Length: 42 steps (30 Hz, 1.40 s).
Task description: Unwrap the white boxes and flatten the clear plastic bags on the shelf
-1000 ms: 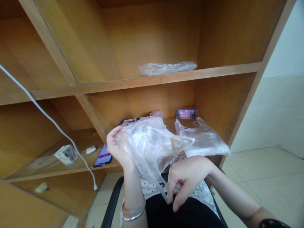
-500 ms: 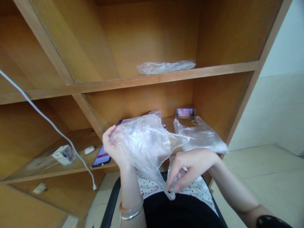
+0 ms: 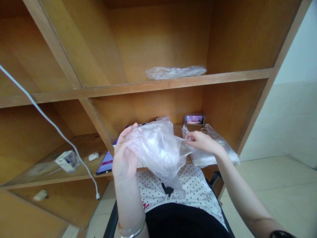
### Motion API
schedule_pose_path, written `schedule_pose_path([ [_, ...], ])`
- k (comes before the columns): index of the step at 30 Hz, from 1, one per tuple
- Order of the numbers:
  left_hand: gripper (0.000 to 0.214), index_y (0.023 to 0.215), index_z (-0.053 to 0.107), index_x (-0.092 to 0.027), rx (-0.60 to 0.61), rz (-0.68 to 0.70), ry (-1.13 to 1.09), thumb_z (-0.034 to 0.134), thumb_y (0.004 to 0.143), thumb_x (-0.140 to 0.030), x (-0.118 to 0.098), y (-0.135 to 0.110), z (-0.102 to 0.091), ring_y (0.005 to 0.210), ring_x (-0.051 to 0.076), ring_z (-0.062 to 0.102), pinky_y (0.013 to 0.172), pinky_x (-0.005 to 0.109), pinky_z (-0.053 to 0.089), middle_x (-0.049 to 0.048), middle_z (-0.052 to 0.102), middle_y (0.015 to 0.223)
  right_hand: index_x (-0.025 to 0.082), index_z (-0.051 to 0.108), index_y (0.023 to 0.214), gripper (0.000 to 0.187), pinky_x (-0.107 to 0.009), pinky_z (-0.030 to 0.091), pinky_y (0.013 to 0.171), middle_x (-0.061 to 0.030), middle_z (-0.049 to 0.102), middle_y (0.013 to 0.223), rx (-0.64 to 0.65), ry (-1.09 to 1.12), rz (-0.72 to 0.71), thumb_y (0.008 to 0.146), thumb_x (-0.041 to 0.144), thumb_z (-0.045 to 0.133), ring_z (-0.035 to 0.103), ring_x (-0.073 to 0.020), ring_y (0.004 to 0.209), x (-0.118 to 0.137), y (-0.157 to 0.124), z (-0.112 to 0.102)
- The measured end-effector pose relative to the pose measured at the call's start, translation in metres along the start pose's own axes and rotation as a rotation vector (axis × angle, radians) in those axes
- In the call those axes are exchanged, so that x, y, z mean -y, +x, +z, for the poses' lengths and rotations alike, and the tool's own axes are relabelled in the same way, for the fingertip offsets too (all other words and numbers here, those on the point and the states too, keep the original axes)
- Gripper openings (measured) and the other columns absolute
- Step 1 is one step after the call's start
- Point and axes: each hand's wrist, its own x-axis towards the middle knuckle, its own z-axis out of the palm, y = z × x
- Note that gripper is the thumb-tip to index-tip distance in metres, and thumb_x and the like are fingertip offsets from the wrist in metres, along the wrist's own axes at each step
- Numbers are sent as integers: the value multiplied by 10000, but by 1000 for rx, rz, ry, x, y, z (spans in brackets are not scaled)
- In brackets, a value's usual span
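Observation:
A clear, crumpled plastic bag (image 3: 160,152) hangs between my two hands in front of the lower shelf. My left hand (image 3: 125,155) grips its left edge, fingers curled into the film. My right hand (image 3: 199,140) pinches the bag's right corner between thumb and fingertips. The bag's lower end dangles over my lap. A second clear plastic bag (image 3: 215,148) lies on the lower shelf just behind my right hand.
A wooden shelf unit (image 3: 148,84) fills the view. A third plastic bag (image 3: 175,71) lies on the upper shelf. On the lower shelf are a phone (image 3: 106,162), a small carton (image 3: 68,161), a white cable (image 3: 49,122) and a small white object (image 3: 93,156). Tiled floor is at right.
My right hand rose from the bag's lower end near my lap to its upper right corner. My left hand turned its back to the camera, and the bag is stretched wider.

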Motion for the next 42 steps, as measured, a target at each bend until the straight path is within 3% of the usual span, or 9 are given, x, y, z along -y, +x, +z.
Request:
schedule_pose_path([
  [5, 452, 646, 562, -206, 125, -43, -42, 445, 758, -627, -11, -3, -9, 1128, 315, 570, 879, 488, 508, 108, 626, 1189, 161, 590, 831, 233, -220, 344, 473, -9, 592, 640, -235, 392, -27, 838, 378, 504, 485, -102, 515, 0, 2, -5],
  [10, 254, 914, 622, -205, 202, -3, 190, 682, 723, -363, -6, -6, -1, 1138, 265, 569, 958, 435, 472, 102, 601, 1226, 162, 573, 845, 234, -217, 365, 443, 3, 591, 636, -341, 655, -52, 825, 393, 538, 451, -75, 445, 3, 3, -8],
  [14, 574, 1227, 547, -267, 457, 137, 505, 748, 690, -282, -10, -21, 17, 1287, 270, 442, 1076, 455, 362, 82, 509, 1349, 158, 587, 811, 196, -209, 358, 440, 7, 591, 621, -382, 677, -51, 804, 353, 561, 448, -69, 446, 9, 1, -9],
  [19, 639, 1291, 511, -341, 651, 224, 677, 750, 699, -318, -21, -42, 40, 1410, 304, 226, 1142, 530, 208, 41, 324, 1504, 165, 584, 750, 145, -209, 341, 452, 11, 571, 600, -452, 629, -42, 784, 301, 547, 463, -83, 484, 14, -5, -9],
  [24, 370, 1200, 599, -332, 560, 248, 591, 520, 862, -205, -30, -48, 41, 1373, 237, 326, 1159, 489, 193, -2, 434, 1440, 180, 591, 734, 150, -230, 362, 495, 0, 580, 597, -565, 470, -1, 779, 309, 530, 486, -108, 512, 13, -8, -8],
  [27, 316, 1143, 646, -302, 511, 191, 557, 546, 849, -243, -36, -51, 39, 1296, 265, 429, 1125, 506, 258, 29, 548, 1332, 189, 594, 720, 194, -247, 378, 522, -16, 598, 604, -626, 364, 36, 793, 352, 516, 524, -137, 548, 14, -11, -8],
  [34, 706, 1285, 541, -283, 486, 256, 638, 789, 627, -345, -32, -64, 55, 1073, 289, 555, 914, 440, 456, 81, 568, 1284, 191, 611, 730, 252, -253, 396, 572, -39, 637, 655, -667, 210, 65, 805, 408, 507, 577, -170, 623, 23, -17, -7],
  [38, 518, 1221, 571, -274, 475, 206, 733, 707, 727, -351, -20, -61, 57, 726, 174, 564, 705, 336, 476, 44, 667, 979, 186, 615, 722, 280, -246, 397, 560, -43, 643, 658, -631, 220, 48, 814, 421, 496, 581, -167, 617, 23, -16, -7],
  [42, 225, 977, 663, -250, 467, 121, 767, 646, 766, -327, -11, -50, 47, 577, 128, 488, 556, 270, 413, -7, 596, 727, 179, 617, 729, 293, -243, 397, 521, -45, 638, 641, -633, 276, 53, 810, 437, 505, 572, -159, 578, 16, -15, -11],
])
